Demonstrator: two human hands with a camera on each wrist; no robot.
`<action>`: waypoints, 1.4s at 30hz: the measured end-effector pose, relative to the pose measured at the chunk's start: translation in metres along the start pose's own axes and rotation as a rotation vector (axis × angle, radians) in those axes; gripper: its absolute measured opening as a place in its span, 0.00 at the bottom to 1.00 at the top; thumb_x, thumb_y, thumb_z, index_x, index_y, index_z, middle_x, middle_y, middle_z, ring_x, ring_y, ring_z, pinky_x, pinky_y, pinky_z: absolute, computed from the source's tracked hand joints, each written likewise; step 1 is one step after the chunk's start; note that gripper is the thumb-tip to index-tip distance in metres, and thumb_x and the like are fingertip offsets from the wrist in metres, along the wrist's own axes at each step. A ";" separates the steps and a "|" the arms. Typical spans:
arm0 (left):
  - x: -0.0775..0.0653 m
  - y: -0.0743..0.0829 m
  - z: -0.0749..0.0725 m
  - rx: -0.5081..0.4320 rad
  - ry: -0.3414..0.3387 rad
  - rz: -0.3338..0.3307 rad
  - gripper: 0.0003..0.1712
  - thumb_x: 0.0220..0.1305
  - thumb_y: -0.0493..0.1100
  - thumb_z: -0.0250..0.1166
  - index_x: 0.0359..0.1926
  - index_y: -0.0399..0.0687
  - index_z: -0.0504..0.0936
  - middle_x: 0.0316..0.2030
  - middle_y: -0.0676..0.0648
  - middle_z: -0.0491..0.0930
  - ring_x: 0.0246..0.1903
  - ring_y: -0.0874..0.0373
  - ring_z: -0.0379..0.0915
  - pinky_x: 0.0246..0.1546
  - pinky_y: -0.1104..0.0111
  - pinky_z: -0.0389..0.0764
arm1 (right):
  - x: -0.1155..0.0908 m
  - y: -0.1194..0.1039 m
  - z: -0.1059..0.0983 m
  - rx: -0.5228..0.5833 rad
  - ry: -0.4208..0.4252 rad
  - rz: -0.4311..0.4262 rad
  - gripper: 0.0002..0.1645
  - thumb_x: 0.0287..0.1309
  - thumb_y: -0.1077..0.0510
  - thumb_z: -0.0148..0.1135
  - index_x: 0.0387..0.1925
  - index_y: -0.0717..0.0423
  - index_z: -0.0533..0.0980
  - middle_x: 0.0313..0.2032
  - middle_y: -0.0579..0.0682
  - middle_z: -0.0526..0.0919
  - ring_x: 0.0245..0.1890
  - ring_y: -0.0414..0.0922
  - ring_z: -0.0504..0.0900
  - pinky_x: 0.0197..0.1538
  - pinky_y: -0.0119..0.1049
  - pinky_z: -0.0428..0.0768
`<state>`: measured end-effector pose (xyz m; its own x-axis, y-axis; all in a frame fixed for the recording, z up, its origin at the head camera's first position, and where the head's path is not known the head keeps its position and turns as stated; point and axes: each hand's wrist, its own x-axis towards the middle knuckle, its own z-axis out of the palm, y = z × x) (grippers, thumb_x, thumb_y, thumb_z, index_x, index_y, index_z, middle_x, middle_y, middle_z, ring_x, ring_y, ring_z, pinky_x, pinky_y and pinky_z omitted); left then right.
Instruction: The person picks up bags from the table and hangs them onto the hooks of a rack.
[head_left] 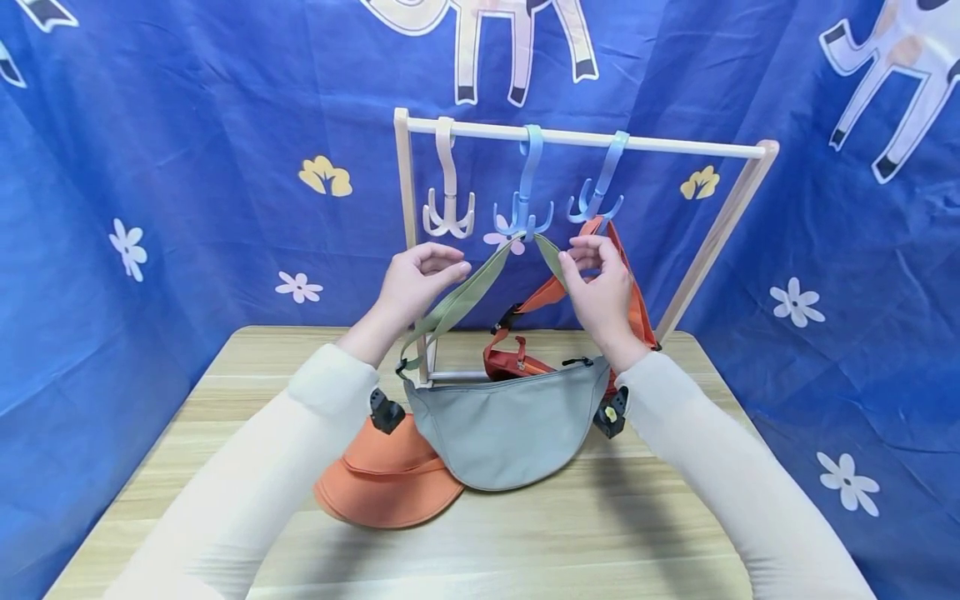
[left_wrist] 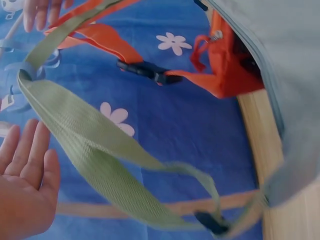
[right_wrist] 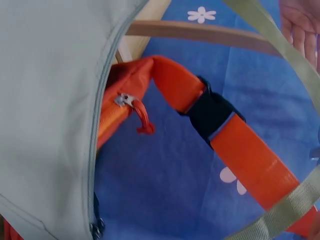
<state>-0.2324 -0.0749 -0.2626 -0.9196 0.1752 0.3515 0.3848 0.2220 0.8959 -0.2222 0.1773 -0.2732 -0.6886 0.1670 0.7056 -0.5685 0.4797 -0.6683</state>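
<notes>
A grey-green crossbody bag [head_left: 510, 433] hangs by its green strap [head_left: 471, 293] from the middle blue hook [head_left: 528, 183]. Left of that strap is my left hand [head_left: 416, 283]; the left wrist view shows its fingers [left_wrist: 22, 155] extended, with nothing held in them. My right hand [head_left: 602, 292] is at the strap's right side, thumb near the webbing; whether it touches is unclear. Its fingers [left_wrist: 46, 14] look straight and loose in the left wrist view. Behind, an orange-red bag [head_left: 517, 363] hangs by an orange strap [right_wrist: 255, 162] with a black buckle [right_wrist: 212, 112] from the right blue hook [head_left: 598, 187].
A white rail [head_left: 690, 147] on wooden posts [head_left: 716, 237] carries the hooks, including a cream hook [head_left: 448, 187] at left. An orange hat [head_left: 393, 492] lies on the wooden table [head_left: 300, 575], partly behind the grey-green bag. Blue patterned cloth [head_left: 202, 167] encloses the back and sides.
</notes>
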 end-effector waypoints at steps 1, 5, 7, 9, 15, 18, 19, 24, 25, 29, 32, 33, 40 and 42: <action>-0.002 -0.001 -0.003 0.008 -0.008 0.002 0.19 0.61 0.47 0.67 0.48 0.39 0.80 0.42 0.44 0.84 0.40 0.56 0.80 0.48 0.65 0.75 | -0.002 0.000 0.001 0.012 -0.003 0.003 0.15 0.59 0.56 0.64 0.45 0.59 0.76 0.36 0.50 0.82 0.33 0.41 0.77 0.34 0.31 0.71; -0.008 -0.009 -0.015 0.037 -0.026 0.004 0.21 0.61 0.47 0.67 0.48 0.37 0.80 0.43 0.44 0.83 0.40 0.61 0.80 0.48 0.65 0.75 | -0.012 -0.001 0.005 0.072 -0.024 0.006 0.14 0.59 0.58 0.64 0.45 0.60 0.76 0.36 0.52 0.82 0.33 0.43 0.77 0.33 0.31 0.72; -0.012 -0.013 -0.021 0.046 -0.035 -0.006 0.21 0.61 0.48 0.67 0.48 0.38 0.80 0.44 0.45 0.83 0.40 0.62 0.81 0.48 0.64 0.75 | -0.019 0.000 0.009 0.101 -0.042 0.002 0.14 0.59 0.59 0.64 0.45 0.61 0.76 0.36 0.53 0.82 0.32 0.44 0.78 0.33 0.32 0.72; -0.016 -0.018 -0.027 0.059 -0.050 -0.019 0.21 0.61 0.49 0.67 0.49 0.39 0.80 0.44 0.45 0.83 0.41 0.62 0.81 0.50 0.63 0.74 | -0.025 -0.001 0.012 0.124 -0.061 0.002 0.14 0.59 0.59 0.64 0.45 0.61 0.76 0.36 0.54 0.81 0.32 0.45 0.78 0.33 0.33 0.73; -0.028 -0.035 -0.043 0.112 -0.088 -0.029 0.22 0.61 0.50 0.67 0.50 0.39 0.80 0.45 0.44 0.83 0.43 0.62 0.79 0.48 0.64 0.74 | -0.045 -0.004 0.025 0.174 -0.134 0.059 0.14 0.60 0.58 0.64 0.46 0.60 0.75 0.37 0.51 0.81 0.34 0.44 0.79 0.34 0.31 0.74; -0.035 -0.045 -0.051 0.127 -0.096 -0.024 0.21 0.61 0.49 0.67 0.49 0.38 0.80 0.45 0.43 0.83 0.42 0.63 0.79 0.45 0.69 0.76 | -0.055 -0.009 0.031 0.206 -0.169 0.094 0.13 0.60 0.59 0.63 0.46 0.60 0.75 0.38 0.52 0.81 0.35 0.45 0.79 0.36 0.31 0.74; -0.037 -0.048 -0.053 0.129 -0.096 -0.023 0.20 0.61 0.48 0.67 0.49 0.39 0.80 0.44 0.43 0.83 0.41 0.64 0.79 0.44 0.70 0.76 | -0.059 -0.014 0.031 0.217 -0.181 0.107 0.13 0.60 0.60 0.63 0.46 0.60 0.75 0.38 0.54 0.81 0.36 0.46 0.80 0.36 0.32 0.74; -0.049 -0.066 -0.064 0.143 -0.097 -0.038 0.19 0.62 0.46 0.67 0.49 0.37 0.80 0.44 0.42 0.83 0.41 0.67 0.78 0.43 0.74 0.76 | -0.075 -0.035 0.036 0.279 -0.232 0.152 0.13 0.59 0.67 0.61 0.45 0.68 0.73 0.40 0.64 0.80 0.36 0.54 0.80 0.36 0.30 0.75; -0.051 -0.069 -0.065 0.137 -0.099 -0.047 0.20 0.62 0.45 0.66 0.49 0.35 0.79 0.45 0.41 0.83 0.41 0.68 0.78 0.42 0.74 0.76 | -0.078 -0.040 0.037 0.297 -0.240 0.159 0.13 0.58 0.69 0.61 0.45 0.71 0.73 0.40 0.67 0.79 0.36 0.57 0.79 0.36 0.30 0.74; -0.059 -0.079 -0.072 0.110 -0.121 -0.066 0.20 0.62 0.44 0.66 0.50 0.33 0.78 0.45 0.39 0.82 0.42 0.68 0.78 0.43 0.74 0.76 | -0.091 -0.042 0.048 0.333 -0.255 0.192 0.14 0.57 0.70 0.62 0.44 0.74 0.73 0.37 0.65 0.80 0.35 0.56 0.79 0.36 0.29 0.75; -0.066 -0.086 -0.077 0.096 -0.144 -0.079 0.20 0.62 0.44 0.66 0.49 0.34 0.78 0.45 0.39 0.82 0.42 0.66 0.78 0.44 0.74 0.76 | -0.101 -0.042 0.056 0.370 -0.281 0.212 0.14 0.56 0.71 0.62 0.44 0.74 0.73 0.37 0.65 0.80 0.34 0.56 0.79 0.36 0.29 0.76; -0.068 -0.088 -0.079 0.098 -0.152 -0.088 0.20 0.62 0.44 0.66 0.49 0.34 0.78 0.45 0.39 0.82 0.42 0.66 0.78 0.44 0.74 0.76 | -0.105 -0.041 0.059 0.384 -0.295 0.220 0.14 0.56 0.71 0.62 0.44 0.74 0.73 0.37 0.65 0.80 0.34 0.56 0.79 0.36 0.29 0.76; -0.089 -0.111 -0.088 0.083 -0.239 -0.159 0.22 0.62 0.43 0.66 0.51 0.31 0.77 0.45 0.40 0.82 0.40 0.65 0.79 0.35 0.74 0.76 | -0.134 -0.041 0.073 0.442 -0.389 0.280 0.15 0.58 0.70 0.61 0.46 0.74 0.72 0.39 0.68 0.79 0.36 0.56 0.79 0.38 0.29 0.75; -0.095 -0.118 -0.089 0.059 -0.267 -0.171 0.21 0.62 0.41 0.66 0.50 0.30 0.76 0.46 0.38 0.81 0.40 0.65 0.79 0.34 0.73 0.77 | -0.143 -0.041 0.076 0.443 -0.414 0.298 0.15 0.58 0.69 0.61 0.46 0.74 0.72 0.40 0.67 0.79 0.37 0.55 0.80 0.38 0.30 0.76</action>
<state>-0.1971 -0.2031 -0.3773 -0.9211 0.3744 0.1066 0.2375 0.3235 0.9159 -0.1343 0.0686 -0.3647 -0.9100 -0.1490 0.3869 -0.3978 0.0511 -0.9160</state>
